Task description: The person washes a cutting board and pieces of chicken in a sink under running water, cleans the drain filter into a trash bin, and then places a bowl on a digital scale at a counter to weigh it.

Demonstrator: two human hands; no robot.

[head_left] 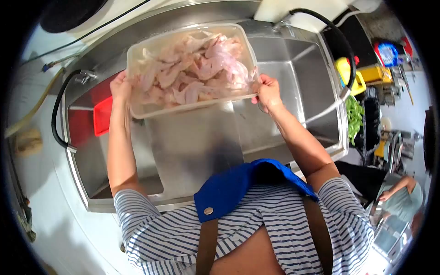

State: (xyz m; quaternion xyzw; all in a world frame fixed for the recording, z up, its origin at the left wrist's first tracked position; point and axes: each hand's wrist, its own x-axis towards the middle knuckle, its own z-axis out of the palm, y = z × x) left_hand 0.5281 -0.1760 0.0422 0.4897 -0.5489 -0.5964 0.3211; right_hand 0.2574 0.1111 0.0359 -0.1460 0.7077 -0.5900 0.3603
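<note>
A translucent white plastic tub [183, 109] full of raw chicken wings [197, 66] is over the middle of the steel sink unit, its far side toward the back edge. My left hand [121, 87] grips the tub's left side, fingers closed on the rim. At the right side, my right hand [268, 93] is closed on the near right corner, thumb and fingers wrapped around the rim. Pale wings and pinkish skin pieces lie heaped inside. Below and left of the tub, a red plastic container [102, 117] sits in the left basin, partly hidden by my left forearm.
The steel sink [282, 110] has a basin on either side of a flat middle section [197, 142]. Black hoses [57, 110] arch from taps at both ends. At the right stand a yellow jug [350, 75] and green vegetables [354, 119]. Another person [401, 199] is at the lower right.
</note>
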